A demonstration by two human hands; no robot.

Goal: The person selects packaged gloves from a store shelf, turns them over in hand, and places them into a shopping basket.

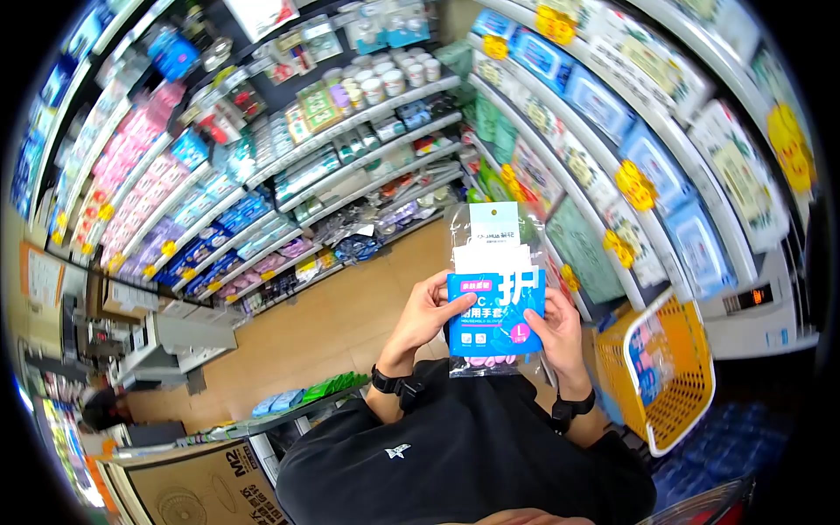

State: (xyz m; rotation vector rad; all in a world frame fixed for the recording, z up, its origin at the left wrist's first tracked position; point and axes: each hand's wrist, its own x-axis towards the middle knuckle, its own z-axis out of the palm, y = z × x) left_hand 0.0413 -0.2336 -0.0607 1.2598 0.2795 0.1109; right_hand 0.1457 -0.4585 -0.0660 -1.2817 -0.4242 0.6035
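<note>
A clear plastic package of household gloves (497, 337) with a blue and white label is held upright in front of my chest. My left hand (430, 313) grips its left edge, thumb on the blue label. On the other side my right hand (557, 331) pinches the right edge, its thumb also on the front. Pink glove fingers show through the clear bottom of the package. To the right of my right hand is a yellow plastic basket (702, 385) with some packaged goods (649, 354) inside.
Stocked shelves (367, 114) curve across the back and left, with more shelves of wipe packs (643, 166) at the right. A cardboard box (192, 490) stands at the lower left. Tan floor (332, 324) lies between the shelves and me.
</note>
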